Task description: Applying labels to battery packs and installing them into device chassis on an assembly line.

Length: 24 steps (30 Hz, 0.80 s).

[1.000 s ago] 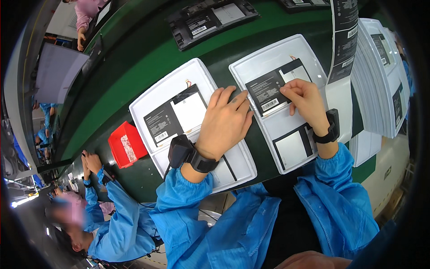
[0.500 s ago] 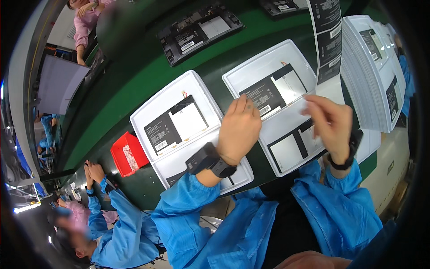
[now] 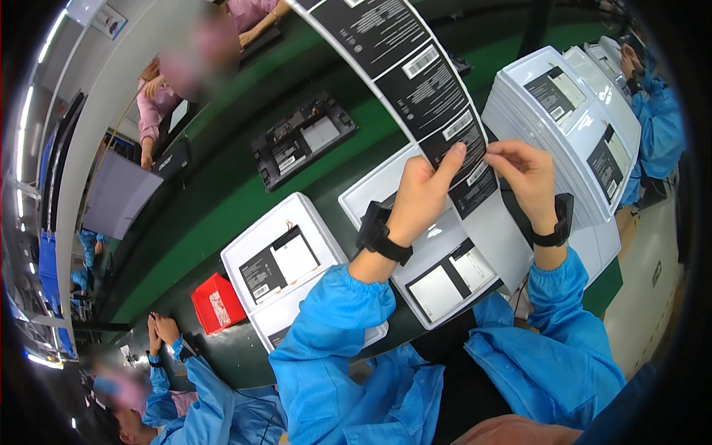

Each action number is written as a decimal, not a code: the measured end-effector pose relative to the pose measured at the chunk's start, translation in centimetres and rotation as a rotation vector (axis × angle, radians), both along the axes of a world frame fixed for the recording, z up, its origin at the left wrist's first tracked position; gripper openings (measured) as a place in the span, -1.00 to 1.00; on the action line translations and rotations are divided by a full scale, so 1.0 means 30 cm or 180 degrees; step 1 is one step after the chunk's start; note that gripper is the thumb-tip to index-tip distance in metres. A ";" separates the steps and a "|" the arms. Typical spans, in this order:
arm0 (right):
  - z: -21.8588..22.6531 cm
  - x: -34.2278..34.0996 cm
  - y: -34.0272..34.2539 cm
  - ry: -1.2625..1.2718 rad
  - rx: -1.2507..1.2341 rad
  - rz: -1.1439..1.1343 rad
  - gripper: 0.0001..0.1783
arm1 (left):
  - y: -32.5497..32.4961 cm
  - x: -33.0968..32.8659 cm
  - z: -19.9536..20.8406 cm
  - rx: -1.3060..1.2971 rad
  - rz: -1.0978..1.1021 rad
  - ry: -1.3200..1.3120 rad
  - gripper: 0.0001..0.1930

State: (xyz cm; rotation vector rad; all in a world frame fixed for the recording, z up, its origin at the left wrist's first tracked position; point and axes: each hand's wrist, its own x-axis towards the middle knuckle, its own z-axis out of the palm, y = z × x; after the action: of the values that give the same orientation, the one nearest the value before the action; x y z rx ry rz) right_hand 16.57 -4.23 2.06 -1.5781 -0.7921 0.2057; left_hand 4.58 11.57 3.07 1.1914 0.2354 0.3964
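In the head view, a strip of black labels (image 3: pixel 419 85) hangs from the upper edge down to the person's two hands, above a white tray (image 3: pixel 371 189). The left hand (image 3: pixel 423 196) has a closed grip on the strip, thumb over the printed face, its other fingers mostly hidden. The right hand (image 3: pixel 530 174) pinches the strip's right edge, its grip narrowed to thumb and fingertip. The strip and left hand block much of that tray's upper part, and a pale backing sheet (image 3: pixel 497 233) overlaps its right side; a battery pack (image 3: pixel 437 293) shows in its near compartment.

To the left, a second tray (image 3: pixel 315 211) holds a black-and-white battery (image 3: pixel 297 256), its lower part covered by the left sleeve (image 3: pixel 334 308). Just beside it sits a red bin (image 3: pixel 204 300) of small whitish pieces. Beyond lies an opened device chassis (image 3: pixel 304 141) on the green bench (image 3: pixel 185 245). A tall stack of trays (image 3: pixel 519 137) stands right of the right hand; co-workers sit at both sides.
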 end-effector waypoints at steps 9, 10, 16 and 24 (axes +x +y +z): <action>0.064 -0.038 -0.083 -0.0931 -0.0046 0.0186 -0.83 | -0.018 -0.042 -0.011 -0.1215 -0.0710 -0.0014 -0.50; 0.068 -0.045 -0.088 -0.1025 -0.0004 0.0158 -0.85 | -0.025 -0.046 -0.006 -0.1242 -0.0708 -0.0052 -0.49; 0.107 -0.080 -0.115 -0.1071 -0.0119 0.0008 -0.90 | -0.070 -0.067 0.027 -0.1157 -0.0645 -0.0023 -0.48; 0.091 -0.101 -0.131 -0.1735 -0.0263 0.0206 -0.89 | -0.059 -0.035 0.003 -0.0754 0.0028 0.0061 -0.54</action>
State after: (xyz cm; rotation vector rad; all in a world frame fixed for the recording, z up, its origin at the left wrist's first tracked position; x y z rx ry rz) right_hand 13.56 -8.17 4.80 -1.7102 -1.2689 -0.1579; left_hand 3.52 9.81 3.14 0.9622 0.2959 0.3544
